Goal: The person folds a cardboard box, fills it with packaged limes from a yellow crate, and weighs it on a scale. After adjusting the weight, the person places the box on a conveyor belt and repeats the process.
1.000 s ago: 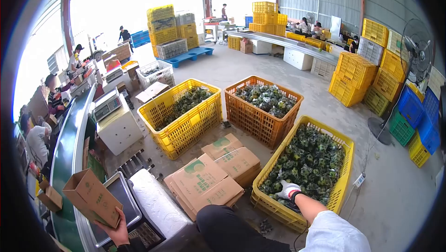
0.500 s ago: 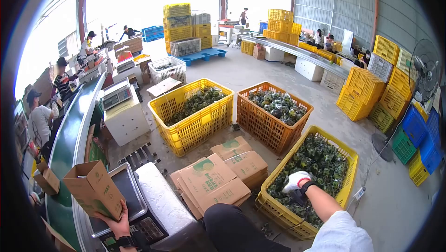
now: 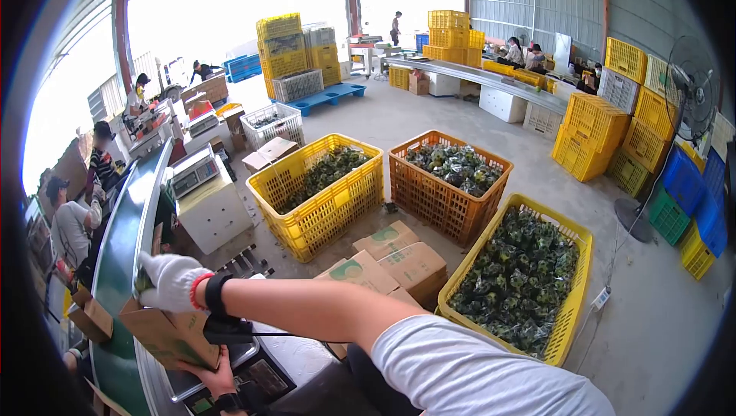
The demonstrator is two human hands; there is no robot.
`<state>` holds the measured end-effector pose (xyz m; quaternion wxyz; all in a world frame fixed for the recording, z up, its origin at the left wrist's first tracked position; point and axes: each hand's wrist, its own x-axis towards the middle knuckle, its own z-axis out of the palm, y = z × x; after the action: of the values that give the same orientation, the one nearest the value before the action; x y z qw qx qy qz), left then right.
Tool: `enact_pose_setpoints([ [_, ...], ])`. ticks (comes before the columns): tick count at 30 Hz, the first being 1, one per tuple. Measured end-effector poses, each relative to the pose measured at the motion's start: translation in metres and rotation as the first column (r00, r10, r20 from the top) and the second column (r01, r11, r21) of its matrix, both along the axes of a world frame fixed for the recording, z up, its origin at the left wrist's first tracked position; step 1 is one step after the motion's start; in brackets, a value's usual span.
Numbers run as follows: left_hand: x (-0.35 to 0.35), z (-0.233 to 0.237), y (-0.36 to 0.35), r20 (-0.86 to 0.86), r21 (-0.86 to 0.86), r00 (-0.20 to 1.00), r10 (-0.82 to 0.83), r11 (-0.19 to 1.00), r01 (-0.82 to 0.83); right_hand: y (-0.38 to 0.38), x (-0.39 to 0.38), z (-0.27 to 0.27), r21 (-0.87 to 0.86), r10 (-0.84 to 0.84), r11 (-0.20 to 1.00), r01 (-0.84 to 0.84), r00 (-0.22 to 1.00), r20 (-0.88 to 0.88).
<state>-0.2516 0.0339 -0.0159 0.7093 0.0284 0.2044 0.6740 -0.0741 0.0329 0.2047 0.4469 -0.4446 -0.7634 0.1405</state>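
Observation:
My left hand [image 3: 216, 378] is closed round the lower side of an open cardboard box [image 3: 172, 335], which is tilted above a weighing scale [image 3: 257, 376] with a metal tray. In a white glove with a red cuff, my right hand [image 3: 175, 282] is at the box's top opening. A bit of dark green shows by its curled fingers, apparently plastic-wrapped green produce; most of it is hidden. To the right, a yellow crate [image 3: 580, 278] holds many dark green pieces in clear plastic. Flattened cardboard boxes [image 3: 364, 272] lie stacked beside it, partly behind my right arm.
A green conveyor belt [image 3: 126, 243] runs along the left, with people working beyond it. Yellow [image 3: 326, 217] and orange [image 3: 445, 195] crates of produce stand ahead. Stacked crates [image 3: 594, 136] and a standing fan [image 3: 694, 82] are at right. Another scale [image 3: 193, 171] sits on a white box.
My right hand has left the yellow crate and swung left to the cardboard box's opening. My left hand still holds the box, now a little lower. The view has shifted slightly.

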Motion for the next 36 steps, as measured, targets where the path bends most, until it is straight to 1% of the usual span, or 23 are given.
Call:
enact_pose_setpoints([
  [1,0.007,0.015,-0.007,0.024,-0.072,0.999,0.026,0.997,-0.025,0.011,-0.016,-0.007,-0.042,0.015,0.999,-0.008,0.985,0.170],
  [2,0.004,0.015,-0.005,0.022,-0.072,0.999,0.026,0.997,-0.024,0.017,-0.025,-0.012,-0.132,-0.008,0.991,0.029,0.988,0.153],
  [8,-0.003,-0.002,0.003,0.170,-0.093,0.985,0.003,0.996,0.013,0.026,-0.028,-0.012,-0.141,0.026,0.990,0.031,0.921,0.390],
  [11,-0.004,-0.004,0.002,0.129,-0.021,0.991,-0.028,0.999,0.031,0.058,-0.040,-0.015,-0.261,0.148,0.965,0.038,0.742,0.654],
  [13,0.000,0.014,-0.017,0.160,-0.114,0.958,-0.236,0.960,0.256,0.065,-0.036,-0.011,-0.299,0.220,0.954,-0.001,0.677,0.702],
  [14,0.011,0.053,-0.035,0.327,-0.279,0.881,-0.342,0.856,0.435,0.068,-0.036,-0.010,-0.337,0.288,0.941,-0.034,0.605,0.743],
  [15,0.028,0.074,-0.053,0.250,-0.209,0.832,-0.496,0.811,0.546,0.068,-0.038,-0.010,-0.411,0.368,0.911,-0.024,0.499,0.785],
  [16,0.039,0.085,-0.068,0.161,-0.152,0.756,-0.634,0.741,0.654,0.065,-0.042,-0.011,-0.417,0.373,0.908,-0.025,0.501,0.781],
  [17,0.040,0.088,-0.078,0.162,-0.159,0.754,-0.637,0.737,0.657,0.059,-0.046,-0.011,-0.365,0.351,0.930,-0.042,0.396,0.849],
  [18,0.041,0.090,-0.086,-0.175,0.028,0.701,-0.691,0.708,0.705,0.064,-0.050,-0.022,-0.315,0.320,0.947,-0.064,0.285,0.904],
  [19,0.042,0.092,-0.091,-0.499,0.188,0.609,-0.617,0.609,0.771,0.074,-0.058,-0.037,-0.254,0.269,0.963,-0.091,0.266,0.926],
  [20,0.032,0.087,-0.087,-0.498,0.185,0.602,-0.624,0.602,0.777,0.072,-0.055,-0.035,-0.263,0.269,0.963,-0.059,0.300,0.915],
  [21,0.013,0.080,-0.076,-0.836,0.215,0.522,-0.170,0.773,0.597,0.068,-0.051,-0.031,-0.264,0.266,0.963,-0.049,0.306,0.914],
  [22,-0.002,0.077,-0.064,-0.931,0.361,0.207,0.301,0.841,0.402,0.061,-0.045,-0.025,-0.254,0.261,0.965,-0.064,0.315,0.912],
  [24,-0.012,0.102,-0.050,-0.780,0.608,-0.023,0.625,0.766,0.208,0.045,-0.036,-0.013,-0.234,0.256,0.967,-0.106,0.326,0.910],
  [26,-0.014,0.136,-0.031,-0.319,0.731,-0.495,0.808,0.542,0.414,0.045,-0.032,-0.015,-0.227,0.264,0.964,-0.138,0.414,0.871],
  [28,-0.034,0.132,-0.001,-0.288,0.522,-0.553,0.782,0.612,0.594,0.039,-0.016,-0.013,-0.197,0.273,0.960,-0.198,0.524,0.806],
  [29,-0.032,0.141,-0.005,-0.278,0.486,-0.610,0.743,0.656,0.577,0.028,-0.007,-0.006,-0.203,0.261,0.965,-0.164,0.575,0.775],
  [30,-0.031,0.158,-0.005,-0.362,0.408,-0.563,0.743,0.669,0.621,0.022,0.000,-0.003,-0.187,0.261,0.965,-0.182,0.620,0.740],
  [32,-0.027,0.178,-0.007,-0.450,0.211,-0.623,0.640,0.754,0.622,0.021,0.009,-0.011,-0.084,0.230,0.967,-0.239,0.689,0.687],
  [33,-0.027,0.193,0.001,-0.380,-0.080,-0.794,0.475,0.838,0.539,0.021,0.012,-0.018,-0.044,0.214,0.968,-0.245,0.728,0.651],
  [35,-0.040,0.179,0.044,-0.399,-0.225,-0.776,0.488,0.769,0.599,0.022,0.014,-0.032,0.036,0.230,0.955,-0.296,0.806,0.545],
  [36,-0.028,0.201,0.035,-0.399,-0.416,-0.864,0.306,0.779,0.469,0.019,0.020,-0.036,0.077,0.259,0.940,-0.334,0.840,0.477],
])
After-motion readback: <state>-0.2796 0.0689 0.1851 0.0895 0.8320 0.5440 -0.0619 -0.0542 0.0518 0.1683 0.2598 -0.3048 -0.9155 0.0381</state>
